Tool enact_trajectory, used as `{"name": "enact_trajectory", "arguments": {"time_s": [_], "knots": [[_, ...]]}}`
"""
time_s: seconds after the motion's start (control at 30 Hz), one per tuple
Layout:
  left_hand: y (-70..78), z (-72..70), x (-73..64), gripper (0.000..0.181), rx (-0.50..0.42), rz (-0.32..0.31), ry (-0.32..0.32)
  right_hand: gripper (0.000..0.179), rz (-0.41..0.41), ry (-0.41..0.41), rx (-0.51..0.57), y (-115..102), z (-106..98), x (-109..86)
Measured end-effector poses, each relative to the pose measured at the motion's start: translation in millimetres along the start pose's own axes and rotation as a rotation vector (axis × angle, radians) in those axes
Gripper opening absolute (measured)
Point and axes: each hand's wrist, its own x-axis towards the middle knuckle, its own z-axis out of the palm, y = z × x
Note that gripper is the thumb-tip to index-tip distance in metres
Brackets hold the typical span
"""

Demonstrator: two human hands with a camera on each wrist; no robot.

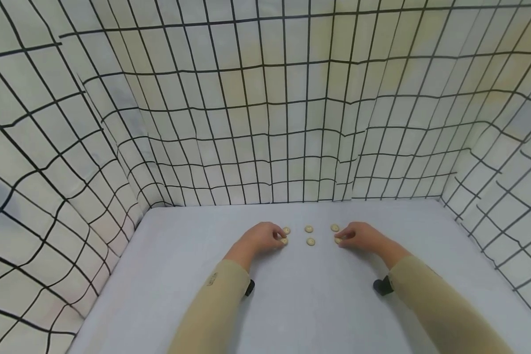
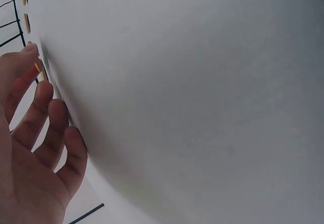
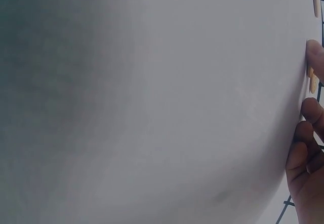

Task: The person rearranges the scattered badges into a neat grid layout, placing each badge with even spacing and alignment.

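Note:
Small round beige discs lie in two short rows on a white tabletop (image 1: 309, 295). With its thumb and fingertips my left hand (image 1: 262, 237) pinches the left disc of the near row (image 1: 284, 241); in the left wrist view that disc (image 2: 43, 74) shows edge-on by the fingertips, the other fingers loosely bent. My right hand (image 1: 364, 236) holds the near row's right disc (image 1: 338, 241) at its fingertips, partly covering it. In the right wrist view the thumb is at the disc's edge (image 3: 309, 72), while the index finger is hard to make out.
Between the hands lie a near middle disc (image 1: 310, 242) and a far middle disc (image 1: 309, 229). Two more far-row discs sit just beyond the fingertips, one left (image 1: 286, 230) and one right (image 1: 335, 227). Pale walls with a black grid (image 1: 270, 132) enclose the table's back and sides.

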Motion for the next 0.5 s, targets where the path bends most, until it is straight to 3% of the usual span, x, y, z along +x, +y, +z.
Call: {"name": "enact_trajectory", "arguments": {"time_s": [0.5], "knots": [[1.9, 5.2, 0.9, 0.023, 0.025, -0.022, -0.012, 0.033, -0.011, 0.008, -0.019, -0.1, 1.0, -0.8]]}}
